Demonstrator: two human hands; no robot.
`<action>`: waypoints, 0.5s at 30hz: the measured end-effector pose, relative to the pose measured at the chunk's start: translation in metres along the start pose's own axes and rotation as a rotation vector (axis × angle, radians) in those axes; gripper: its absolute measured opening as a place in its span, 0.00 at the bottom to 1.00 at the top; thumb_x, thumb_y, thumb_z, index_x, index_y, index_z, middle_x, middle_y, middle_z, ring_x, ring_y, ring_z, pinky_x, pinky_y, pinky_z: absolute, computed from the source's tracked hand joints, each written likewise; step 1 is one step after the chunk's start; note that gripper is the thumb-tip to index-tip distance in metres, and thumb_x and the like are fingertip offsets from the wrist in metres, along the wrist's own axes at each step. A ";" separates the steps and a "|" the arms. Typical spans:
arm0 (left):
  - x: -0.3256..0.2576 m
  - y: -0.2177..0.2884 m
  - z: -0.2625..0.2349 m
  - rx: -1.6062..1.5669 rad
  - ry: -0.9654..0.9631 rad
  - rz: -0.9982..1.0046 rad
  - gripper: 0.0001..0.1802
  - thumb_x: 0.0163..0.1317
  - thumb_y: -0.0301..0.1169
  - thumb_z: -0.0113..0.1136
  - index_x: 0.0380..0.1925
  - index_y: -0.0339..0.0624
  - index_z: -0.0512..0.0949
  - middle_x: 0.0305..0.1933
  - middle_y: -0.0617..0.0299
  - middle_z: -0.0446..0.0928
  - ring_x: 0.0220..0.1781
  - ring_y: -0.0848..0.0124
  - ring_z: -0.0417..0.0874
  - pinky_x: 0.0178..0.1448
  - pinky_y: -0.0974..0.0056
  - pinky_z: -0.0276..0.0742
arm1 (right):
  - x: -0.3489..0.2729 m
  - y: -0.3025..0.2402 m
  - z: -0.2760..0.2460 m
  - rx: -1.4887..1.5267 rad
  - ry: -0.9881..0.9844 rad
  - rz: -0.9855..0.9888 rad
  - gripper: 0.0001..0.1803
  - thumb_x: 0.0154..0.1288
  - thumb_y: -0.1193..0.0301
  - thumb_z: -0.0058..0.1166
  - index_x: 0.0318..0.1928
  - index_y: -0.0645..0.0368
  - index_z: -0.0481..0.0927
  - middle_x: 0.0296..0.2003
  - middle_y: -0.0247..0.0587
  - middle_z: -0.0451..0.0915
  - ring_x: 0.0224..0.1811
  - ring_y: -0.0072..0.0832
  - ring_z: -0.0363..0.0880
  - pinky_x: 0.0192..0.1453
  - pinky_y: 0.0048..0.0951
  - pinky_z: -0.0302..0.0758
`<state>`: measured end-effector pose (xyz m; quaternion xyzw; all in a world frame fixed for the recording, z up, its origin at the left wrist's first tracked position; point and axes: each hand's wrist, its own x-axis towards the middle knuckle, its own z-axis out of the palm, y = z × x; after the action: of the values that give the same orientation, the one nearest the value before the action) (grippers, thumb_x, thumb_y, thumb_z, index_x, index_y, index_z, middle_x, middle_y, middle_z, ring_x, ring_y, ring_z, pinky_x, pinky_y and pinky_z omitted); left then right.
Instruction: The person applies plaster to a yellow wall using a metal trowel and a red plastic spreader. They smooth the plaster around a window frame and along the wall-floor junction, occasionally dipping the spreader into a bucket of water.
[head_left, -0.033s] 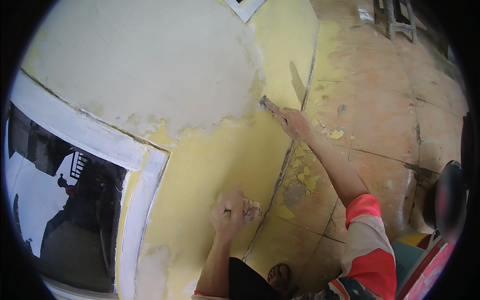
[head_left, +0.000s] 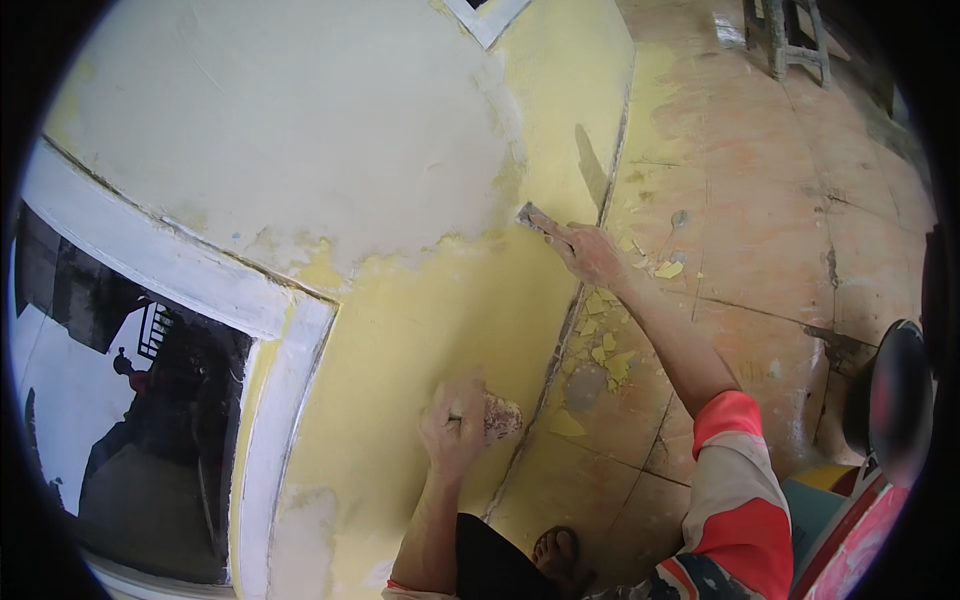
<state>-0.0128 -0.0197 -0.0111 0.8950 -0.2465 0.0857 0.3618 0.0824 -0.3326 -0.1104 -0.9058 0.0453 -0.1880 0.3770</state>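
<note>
My right hand (head_left: 590,255) is closed around a small scraper (head_left: 533,217). Its grey blade meets the wall where a pale grey bare patch (head_left: 340,130) borders the yellow paint (head_left: 420,310). Lower down, in front of the wall, my left hand (head_left: 455,425) is a fist. It grips a mottled reddish-brown and whitish lump (head_left: 502,417) whose kind I cannot make out; part of it is hidden by the fingers.
Yellow paint flakes (head_left: 615,360) litter the tiled floor (head_left: 750,250) along the wall's foot. A white-framed window (head_left: 285,400) is at left. A worn stool (head_left: 790,40) stands far right, with a dark rounded object (head_left: 898,390) nearer. My sandalled foot (head_left: 555,550) is below.
The scraper blade has shifted very slightly toward me along the wall, still in my right hand. My left hand looks the same.
</note>
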 end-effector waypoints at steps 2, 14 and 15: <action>0.001 -0.006 0.005 -0.035 0.036 0.104 0.10 0.68 0.23 0.60 0.47 0.35 0.85 0.39 0.53 0.88 0.36 0.73 0.88 0.43 0.67 0.82 | -0.003 -0.002 -0.005 0.040 0.046 -0.040 0.26 0.79 0.61 0.43 0.75 0.36 0.69 0.53 0.55 0.84 0.54 0.54 0.83 0.61 0.47 0.78; 0.004 -0.006 0.000 -0.039 0.035 0.152 0.12 0.67 0.23 0.60 0.49 0.37 0.85 0.38 0.51 0.88 0.33 0.70 0.85 0.42 0.66 0.81 | 0.146 -0.102 -0.206 0.147 0.480 -0.309 0.24 0.79 0.54 0.46 0.71 0.36 0.76 0.62 0.47 0.82 0.65 0.48 0.78 0.71 0.49 0.73; 0.004 -0.005 0.000 -0.026 0.029 0.134 0.12 0.67 0.23 0.60 0.49 0.37 0.85 0.38 0.51 0.88 0.32 0.70 0.85 0.42 0.66 0.81 | 0.156 -0.107 -0.216 0.143 0.531 -0.419 0.24 0.77 0.55 0.48 0.69 0.43 0.77 0.60 0.49 0.83 0.64 0.46 0.80 0.71 0.46 0.73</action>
<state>-0.0071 -0.0184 -0.0132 0.8704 -0.3018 0.1193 0.3702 0.1397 -0.4353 0.1515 -0.7861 -0.0585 -0.4933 0.3678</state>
